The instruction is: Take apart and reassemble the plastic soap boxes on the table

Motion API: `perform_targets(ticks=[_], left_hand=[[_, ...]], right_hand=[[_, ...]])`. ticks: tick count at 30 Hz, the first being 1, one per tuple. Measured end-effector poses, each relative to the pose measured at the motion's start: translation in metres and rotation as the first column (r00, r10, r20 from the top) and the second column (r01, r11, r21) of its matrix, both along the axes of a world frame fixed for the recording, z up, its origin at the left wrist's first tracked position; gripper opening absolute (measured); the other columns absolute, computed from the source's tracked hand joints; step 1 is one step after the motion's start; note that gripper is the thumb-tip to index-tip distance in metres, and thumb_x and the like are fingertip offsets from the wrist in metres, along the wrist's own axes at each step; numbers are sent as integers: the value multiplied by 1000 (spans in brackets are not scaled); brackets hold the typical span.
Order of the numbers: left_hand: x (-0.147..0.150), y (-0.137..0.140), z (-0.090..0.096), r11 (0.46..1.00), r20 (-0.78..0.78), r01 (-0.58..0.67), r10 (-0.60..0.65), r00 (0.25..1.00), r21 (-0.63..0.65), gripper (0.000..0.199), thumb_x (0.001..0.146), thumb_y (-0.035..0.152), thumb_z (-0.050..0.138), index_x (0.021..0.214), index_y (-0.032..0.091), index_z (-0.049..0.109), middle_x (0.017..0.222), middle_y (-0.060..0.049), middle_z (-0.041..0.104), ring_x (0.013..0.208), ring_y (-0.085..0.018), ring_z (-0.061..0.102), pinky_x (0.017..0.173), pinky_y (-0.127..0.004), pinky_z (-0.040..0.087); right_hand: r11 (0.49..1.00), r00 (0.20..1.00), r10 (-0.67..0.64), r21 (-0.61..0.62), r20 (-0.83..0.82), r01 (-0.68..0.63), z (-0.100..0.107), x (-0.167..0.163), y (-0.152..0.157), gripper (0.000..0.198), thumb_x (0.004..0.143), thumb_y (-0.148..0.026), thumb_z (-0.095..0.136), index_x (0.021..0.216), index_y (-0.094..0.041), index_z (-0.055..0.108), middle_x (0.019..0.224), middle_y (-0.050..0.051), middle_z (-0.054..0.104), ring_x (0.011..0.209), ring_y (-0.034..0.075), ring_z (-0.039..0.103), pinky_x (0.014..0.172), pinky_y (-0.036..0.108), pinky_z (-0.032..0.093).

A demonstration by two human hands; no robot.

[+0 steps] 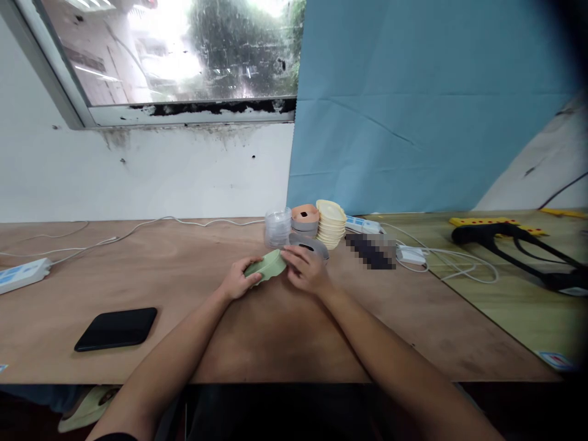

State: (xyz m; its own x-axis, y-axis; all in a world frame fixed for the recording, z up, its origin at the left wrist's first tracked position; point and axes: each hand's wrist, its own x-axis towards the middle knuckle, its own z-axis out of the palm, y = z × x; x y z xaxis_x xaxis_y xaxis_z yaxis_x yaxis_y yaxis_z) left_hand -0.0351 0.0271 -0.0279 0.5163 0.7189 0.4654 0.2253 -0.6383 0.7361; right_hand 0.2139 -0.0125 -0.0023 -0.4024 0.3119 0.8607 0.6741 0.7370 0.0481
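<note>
My left hand (239,278) is closed on a light green, shallow plastic piece (269,266) with a wavy rim, thumb on its near side. My right hand (309,269) has its fingertips at the right end of the same piece, fingers bent around that edge. The piece is tilted above the table. Just behind my right hand lies a grey plastic piece (316,245) with a dark opening, partly covered by the fingers. Further back stand a stack of clear plastic containers (278,228), an orange piece (305,214) over grey ones, and a stack of cream dishes (331,226).
A black flat case or device (116,329) lies at the left. White power strips rest at the far left (25,274) and behind the dishes (362,224), with cables. To the right are a pixelated dark object (370,251), a white adapter (411,255) and a black frame (500,245).
</note>
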Motion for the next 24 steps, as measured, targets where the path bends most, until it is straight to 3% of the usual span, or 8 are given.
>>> perform_targets(ticks=[4,6,8,12,14,16,19,24], left_hand=[[0,-1,0,999,-4,44,-44,999,23,63,82,64,47,118,14,59,112,-13,65,100,-27,61,87,-38,45],[1,0,-1,997,55,78,-77,996,-2,74,83,71,32,121,13,57,111,-15,65,97,-27,63,85,-38,47],[1,1,-3,997,102,72,-71,992,-10,80,84,73,23,124,12,54,113,-16,64,95,-27,63,83,-39,47],[2,2,-3,1000,24,23,-23,999,9,70,86,68,29,122,14,56,116,-16,63,98,-26,62,84,-38,47],[1,3,-3,1000,-19,13,-13,1000,27,66,88,65,29,120,15,57,113,-15,64,96,-25,62,86,-38,46],[1,3,-3,999,-33,-1,2,999,49,65,90,63,27,119,15,57,111,-14,64,95,-24,62,87,-39,45],[0,4,-4,997,-42,-13,16,999,74,63,91,61,26,119,15,58,111,-14,64,95,-24,62,87,-39,45],[-1,5,-4,996,-60,-15,21,998,90,64,91,62,25,117,14,58,110,-14,65,96,-24,61,88,-38,44]], right_hand=[[996,996,70,-52,45,-68,-3,-7,-1,37,81,-18,52,117,-24,59,111,7,65,96,20,63,80,36,54],[989,996,-20,-149,-81,8,-4,2,0,27,82,-22,50,105,-24,64,99,5,68,92,20,64,81,37,53],[962,934,-189,-248,-302,114,-4,14,4,24,84,-26,47,98,-24,66,94,5,68,90,20,64,83,38,52],[907,524,-418,-372,-742,197,-4,44,20,28,81,-32,51,102,-18,63,97,7,67,90,20,62,80,34,51],[904,355,-426,-407,-832,133,-5,57,30,32,73,-31,58,101,-16,63,93,6,66,80,18,62,72,31,52],[892,261,-435,-453,-861,-8,-8,67,37,34,67,-29,61,98,-15,65,83,3,66,63,14,58,58,27,51],[853,225,-455,-494,-862,-167,-12,76,42,37,63,-29,63,97,-14,67,74,1,64,46,9,49,42,23,44],[846,254,-469,-512,-846,-146,-16,78,43,40,62,-32,67,97,-14,71,74,1,66,43,8,48,37,22,41]])
